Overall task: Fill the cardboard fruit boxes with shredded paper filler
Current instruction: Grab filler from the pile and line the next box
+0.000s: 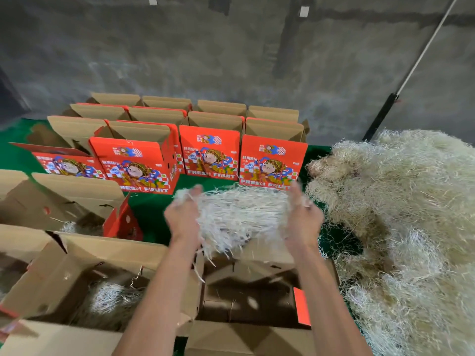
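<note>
A wad of white shredded paper hangs between my two hands above an open cardboard box whose inside looks bare. My left hand grips the wad's left end and my right hand grips its right end, fingers curled into the strands. Loose strands dangle toward the box. To the left, another open box holds some shredded paper. Several red printed fruit boxes stand open in rows behind.
A big heap of shredded paper fills the right side on the green floor covering. More open boxes sit at the left. A concrete wall rises behind; a pole leans against it.
</note>
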Action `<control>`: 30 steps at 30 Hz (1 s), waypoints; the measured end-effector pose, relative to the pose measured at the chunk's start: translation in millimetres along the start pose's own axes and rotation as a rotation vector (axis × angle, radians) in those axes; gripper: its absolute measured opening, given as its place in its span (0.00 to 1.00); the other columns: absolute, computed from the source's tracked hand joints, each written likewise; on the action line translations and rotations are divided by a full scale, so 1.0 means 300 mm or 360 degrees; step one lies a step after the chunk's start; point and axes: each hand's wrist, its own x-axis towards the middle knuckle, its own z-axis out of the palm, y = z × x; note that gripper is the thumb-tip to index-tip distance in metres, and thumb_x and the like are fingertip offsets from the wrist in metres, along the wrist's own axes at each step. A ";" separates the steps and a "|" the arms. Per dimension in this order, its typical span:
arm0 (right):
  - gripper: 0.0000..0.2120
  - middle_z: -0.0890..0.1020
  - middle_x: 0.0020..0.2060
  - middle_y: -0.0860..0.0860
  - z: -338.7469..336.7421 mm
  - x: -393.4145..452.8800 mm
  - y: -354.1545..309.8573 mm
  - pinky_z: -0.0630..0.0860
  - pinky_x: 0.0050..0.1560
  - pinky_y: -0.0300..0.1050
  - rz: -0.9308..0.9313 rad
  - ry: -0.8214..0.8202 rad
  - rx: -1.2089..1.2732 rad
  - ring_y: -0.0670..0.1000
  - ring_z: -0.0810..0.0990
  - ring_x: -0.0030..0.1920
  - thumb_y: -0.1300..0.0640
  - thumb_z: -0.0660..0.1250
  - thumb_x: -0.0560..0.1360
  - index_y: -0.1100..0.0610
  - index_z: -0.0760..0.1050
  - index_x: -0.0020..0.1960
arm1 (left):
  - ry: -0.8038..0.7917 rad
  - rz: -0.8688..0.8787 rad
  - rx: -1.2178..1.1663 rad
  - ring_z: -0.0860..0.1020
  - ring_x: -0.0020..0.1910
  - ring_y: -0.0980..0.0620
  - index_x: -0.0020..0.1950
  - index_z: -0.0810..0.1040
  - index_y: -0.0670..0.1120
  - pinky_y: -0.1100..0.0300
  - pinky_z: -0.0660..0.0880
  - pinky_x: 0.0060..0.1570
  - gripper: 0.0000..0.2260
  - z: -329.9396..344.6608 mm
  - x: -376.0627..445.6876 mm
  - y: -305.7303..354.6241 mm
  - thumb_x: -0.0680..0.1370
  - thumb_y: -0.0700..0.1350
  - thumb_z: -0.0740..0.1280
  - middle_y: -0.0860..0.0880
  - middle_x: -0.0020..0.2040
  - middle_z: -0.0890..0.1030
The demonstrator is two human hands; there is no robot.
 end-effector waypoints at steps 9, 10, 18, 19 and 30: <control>0.33 0.79 0.63 0.60 0.002 0.002 -0.002 0.71 0.67 0.61 0.0336 -0.0444 0.0373 0.66 0.78 0.57 0.31 0.61 0.77 0.55 0.73 0.70 | -0.0672 -0.0040 0.0257 0.81 0.47 0.53 0.62 0.78 0.57 0.51 0.76 0.54 0.28 -0.003 -0.007 -0.020 0.72 0.74 0.64 0.53 0.48 0.85; 0.27 0.82 0.59 0.55 0.006 -0.006 0.003 0.74 0.63 0.56 0.0334 -0.0498 0.0448 0.59 0.80 0.55 0.34 0.63 0.77 0.53 0.76 0.65 | -0.0786 -0.0108 0.0173 0.80 0.58 0.49 0.67 0.77 0.55 0.48 0.73 0.62 0.29 0.002 -0.009 -0.039 0.73 0.71 0.65 0.51 0.59 0.83; 0.15 0.84 0.37 0.41 0.046 -0.052 0.024 0.76 0.39 0.41 -0.0541 -0.0781 -0.0367 0.49 0.81 0.37 0.42 0.61 0.82 0.45 0.82 0.43 | -0.0621 0.0002 0.0336 0.73 0.65 0.51 0.79 0.59 0.53 0.50 0.72 0.64 0.40 0.031 -0.082 -0.109 0.73 0.56 0.76 0.50 0.75 0.66; 0.15 0.84 0.38 0.45 0.032 -0.039 0.023 0.77 0.41 0.48 -0.0535 -0.0538 -0.0217 0.54 0.81 0.39 0.44 0.63 0.82 0.49 0.82 0.43 | -0.0532 -0.0038 0.0261 0.72 0.66 0.49 0.77 0.62 0.53 0.48 0.71 0.65 0.34 0.026 -0.069 -0.102 0.75 0.52 0.75 0.48 0.74 0.67; 0.18 0.77 0.30 0.42 0.119 -0.104 0.098 0.69 0.34 0.39 -0.0457 -0.0217 -0.0351 0.40 0.69 0.30 0.37 0.65 0.79 0.49 0.71 0.40 | -0.0516 0.0170 0.0388 0.76 0.63 0.53 0.70 0.73 0.56 0.48 0.71 0.66 0.40 0.122 -0.179 -0.212 0.65 0.77 0.64 0.57 0.64 0.76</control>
